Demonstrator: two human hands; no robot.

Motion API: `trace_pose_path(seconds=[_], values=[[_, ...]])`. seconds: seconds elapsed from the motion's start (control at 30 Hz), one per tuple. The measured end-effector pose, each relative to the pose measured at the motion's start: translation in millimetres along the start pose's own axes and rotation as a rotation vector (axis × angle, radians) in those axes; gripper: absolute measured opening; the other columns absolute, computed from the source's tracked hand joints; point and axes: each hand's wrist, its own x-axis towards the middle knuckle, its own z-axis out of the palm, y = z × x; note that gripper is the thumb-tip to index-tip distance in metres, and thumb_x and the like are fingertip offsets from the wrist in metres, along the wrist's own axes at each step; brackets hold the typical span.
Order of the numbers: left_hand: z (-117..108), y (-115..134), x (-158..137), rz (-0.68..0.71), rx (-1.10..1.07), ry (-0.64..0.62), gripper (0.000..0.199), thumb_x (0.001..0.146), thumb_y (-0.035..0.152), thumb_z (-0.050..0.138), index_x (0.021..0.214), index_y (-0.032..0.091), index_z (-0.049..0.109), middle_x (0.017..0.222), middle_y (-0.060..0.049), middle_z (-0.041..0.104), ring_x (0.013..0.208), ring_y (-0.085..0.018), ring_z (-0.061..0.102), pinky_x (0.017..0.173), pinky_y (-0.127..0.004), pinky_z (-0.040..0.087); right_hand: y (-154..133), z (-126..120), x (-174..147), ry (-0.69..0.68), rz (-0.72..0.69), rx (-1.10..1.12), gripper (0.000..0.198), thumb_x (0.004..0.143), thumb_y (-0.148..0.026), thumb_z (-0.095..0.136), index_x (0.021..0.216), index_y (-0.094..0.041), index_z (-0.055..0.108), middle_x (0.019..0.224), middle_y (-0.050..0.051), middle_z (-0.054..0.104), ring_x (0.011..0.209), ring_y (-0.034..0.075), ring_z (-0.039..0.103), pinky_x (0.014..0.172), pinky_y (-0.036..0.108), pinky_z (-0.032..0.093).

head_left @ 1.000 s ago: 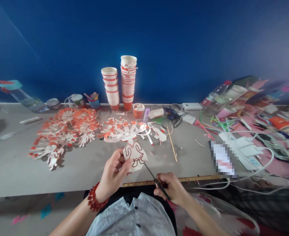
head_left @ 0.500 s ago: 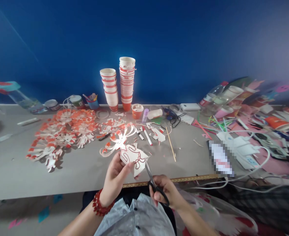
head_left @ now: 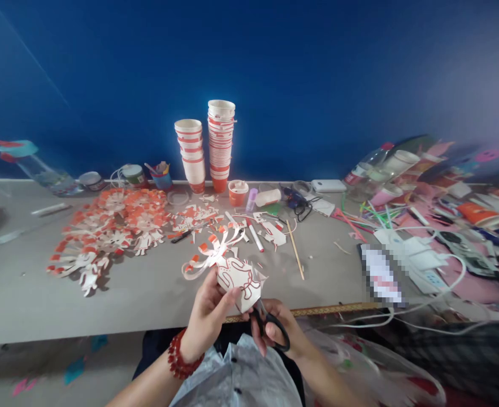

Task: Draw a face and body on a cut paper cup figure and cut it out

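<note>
A white paper cutout with a figure outlined in dark red is pinched between the thumb and fingers of my left hand. Curled strips with orange ends fan out from its far side. My right hand grips black-handled scissors, its fingers in the loops. The scissor blades lie at the near right edge of the paper, partly hidden by it; whether they are closed I cannot make out. Beyond the cutout are small paper scraps and a red-and-white marker.
Two stacks of paper cups stand by the blue wall. Finished-looking orange and white cutouts pile up at left. A wooden stick, a blurred phone and a white power strip with cables lie to the right.
My left hand and the cutout have shifted slightly right and nearer to the scissors. The blades now show less, overlapping the paper's near edge. The scissors stay in my right hand.
</note>
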Motion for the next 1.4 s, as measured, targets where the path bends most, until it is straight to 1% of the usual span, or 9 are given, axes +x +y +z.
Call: trace_pose_path(seconds=[0.1, 0.2, 0.33, 0.47, 0.73, 0.83, 1.0, 1.23, 1.4], values=[[2.4, -3.8, -2.7, 0.013, 0.063, 0.025, 0.019, 0.097, 0.029, 0.059, 0.112, 0.019, 0.056, 0.081, -0.002, 0.069, 0.063, -0.012, 0.065, 0.061, -0.024, 0.057, 1.3, 3.1, 1.6, -0.003, -0.020, 0.047, 0.067, 0.073, -0.081, 0.063, 0.083, -0.015, 0.060, 0.048, -0.003, 0.056, 0.035, 0.005, 0.029, 0.041, 0.021, 0.025], [4.0, -6.6, -4.6, 0.013, 0.103, 0.049, 0.018, 0.098, 0.030, 0.058, 0.113, 0.020, 0.056, 0.078, -0.001, 0.069, 0.062, -0.012, 0.065, 0.063, -0.024, 0.058, 1.0, 5.2, 2.6, 0.017, -0.008, 0.047, 0.067, 0.071, -0.082, 0.063, 0.081, -0.016, 0.058, 0.049, -0.003, 0.054, 0.035, 0.005, 0.031, 0.040, 0.021, 0.023], [4.5, -8.7, -5.4, 0.002, 0.136, 0.077, 0.019, 0.098, 0.032, 0.058, 0.113, 0.021, 0.055, 0.079, 0.000, 0.069, 0.062, -0.012, 0.067, 0.062, -0.023, 0.059, -0.9, 6.3, 3.3, 0.044, -0.002, 0.044, 0.067, 0.070, -0.082, 0.064, 0.080, -0.017, 0.056, 0.052, -0.004, 0.053, 0.036, 0.005, 0.034, 0.039, 0.020, 0.023], [2.1, -11.3, -5.3, 0.003, 0.181, 0.081, 0.019, 0.098, 0.032, 0.058, 0.113, 0.020, 0.055, 0.081, -0.001, 0.070, 0.060, -0.013, 0.067, 0.062, -0.025, 0.059, -3.1, 5.8, 3.3, 0.048, -0.001, 0.044, 0.066, 0.071, -0.081, 0.064, 0.080, -0.016, 0.056, 0.051, -0.005, 0.049, 0.036, 0.004, 0.032, 0.038, 0.020, 0.022], [3.5, -11.6, -4.7, 0.016, 0.177, 0.084, 0.018, 0.098, 0.031, 0.058, 0.112, 0.021, 0.056, 0.082, 0.000, 0.070, 0.060, -0.012, 0.067, 0.063, -0.024, 0.059, -5.8, 7.6, 2.8, 0.061, 0.002, 0.045, 0.065, 0.072, -0.081, 0.064, 0.081, -0.017, 0.055, 0.052, -0.006, 0.045, 0.037, 0.004, 0.030, 0.038, 0.020, 0.022], [5.6, -10.6, -4.7, 0.038, 0.194, 0.107, 0.017, 0.097, 0.031, 0.059, 0.111, 0.021, 0.058, 0.085, 0.000, 0.072, 0.061, -0.011, 0.067, 0.065, -0.023, 0.059, -5.7, 7.9, 2.2, 0.073, -0.003, 0.031, 0.064, 0.074, -0.080, 0.064, 0.082, -0.017, 0.055, 0.053, -0.006, 0.046, 0.038, 0.005, 0.032, 0.039, 0.020, 0.022], [5.6, -12.2, -3.9, 0.063, 0.206, 0.112, 0.017, 0.098, 0.030, 0.058, 0.113, 0.022, 0.057, 0.088, -0.001, 0.073, 0.061, -0.011, 0.067, 0.065, -0.023, 0.058, -5.3, 9.9, 2.7, 0.097, -0.005, 0.027, 0.063, 0.072, -0.080, 0.065, 0.077, -0.018, 0.053, 0.053, -0.006, 0.043, 0.040, 0.006, 0.035, 0.040, 0.020, 0.023], [4.7, -16.5, -5.0, 0.045, 0.141, 0.087, 0.017, 0.099, 0.030, 0.056, 0.114, 0.022, 0.054, 0.083, 0.000, 0.071, 0.061, -0.012, 0.067, 0.063, -0.024, 0.057, 0.7, 11.6, 4.3, 0.112, -0.062, 0.047, 0.058, 0.076, -0.074, 0.067, 0.078, -0.017, 0.054, 0.054, -0.006, 0.044, 0.038, 0.005, 0.035, 0.040, 0.020, 0.023], [5.4, -15.4, -4.7, 0.050, 0.159, 0.105, 0.020, 0.098, 0.031, 0.058, 0.115, 0.021, 0.056, 0.086, -0.002, 0.073, 0.061, -0.012, 0.068, 0.064, -0.025, 0.058, 0.7, 12.0, 4.3, 0.143, -0.039, 0.029, 0.061, 0.075, -0.076, 0.067, 0.077, -0.017, 0.054, 0.056, -0.006, 0.043, 0.038, 0.005, 0.034, 0.039, 0.020, 0.022]])
